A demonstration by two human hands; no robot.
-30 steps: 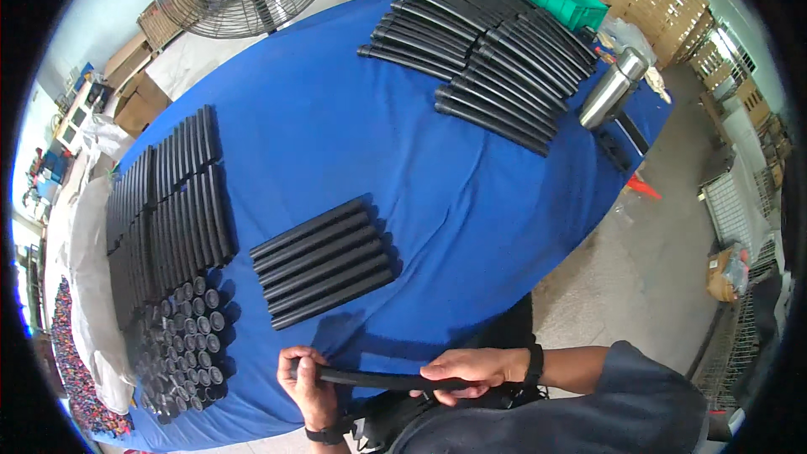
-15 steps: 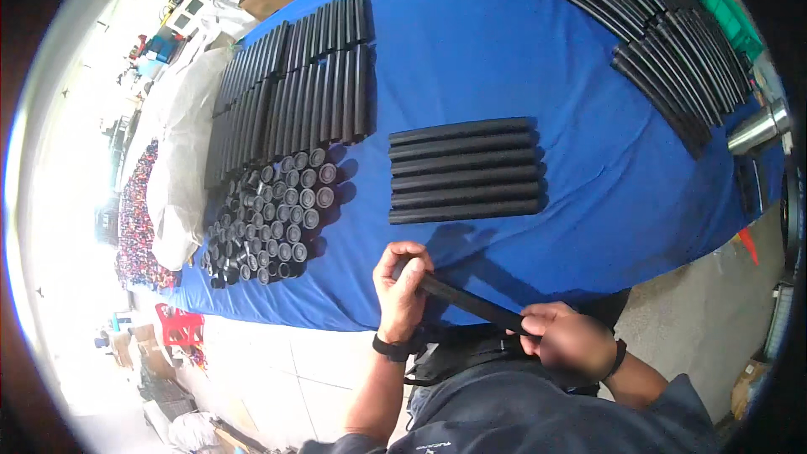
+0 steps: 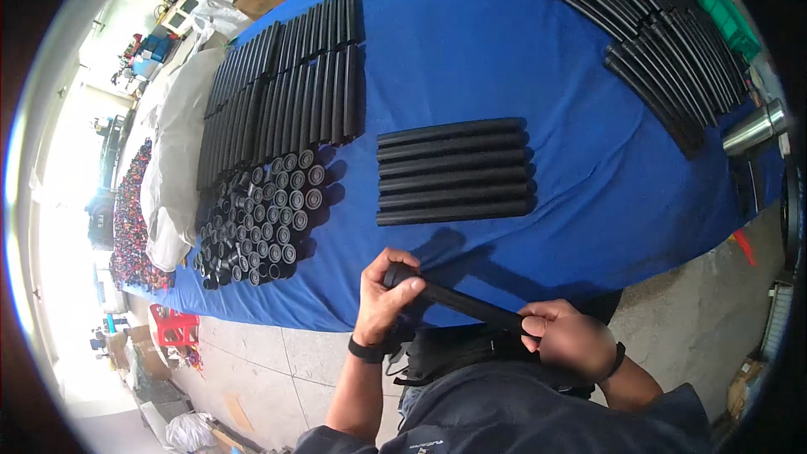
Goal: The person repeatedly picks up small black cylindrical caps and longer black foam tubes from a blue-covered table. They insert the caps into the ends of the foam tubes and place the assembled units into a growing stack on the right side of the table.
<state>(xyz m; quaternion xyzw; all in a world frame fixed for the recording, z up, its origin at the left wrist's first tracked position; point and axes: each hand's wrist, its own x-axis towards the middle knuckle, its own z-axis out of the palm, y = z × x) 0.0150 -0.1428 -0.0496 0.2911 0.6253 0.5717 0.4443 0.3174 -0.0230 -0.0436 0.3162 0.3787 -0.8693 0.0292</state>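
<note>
Just in front of my body I hold a black tube [image 3: 472, 303] slantwise above the near edge of the blue cloth. My left hand [image 3: 382, 298] closes round its upper left end, thumb and fingers on a wider round black cap [image 3: 398, 274] there. My right hand [image 3: 572, 340], partly blurred in the picture, grips the lower right end between thumb and fingers. Directly beyond lies a row of several black tubes [image 3: 454, 170], side by side. Many loose round black caps [image 3: 297, 199] sit in a cluster to the left.
Longer rows of black tubes [image 3: 311, 88] fill the far left of the blue-covered table [image 3: 454, 50]. More long black tubes [image 3: 672, 59] lie far right, beside a green bin [image 3: 714, 8] and a shiny metal cylinder [image 3: 754, 129]. A red stool [image 3: 174, 325] stands on the floor.
My left hand has shifted slightly left and opened its grip a little, so the cap at the tube's end shows more. My right hand stays in place. The whole view has shifted slightly.
</note>
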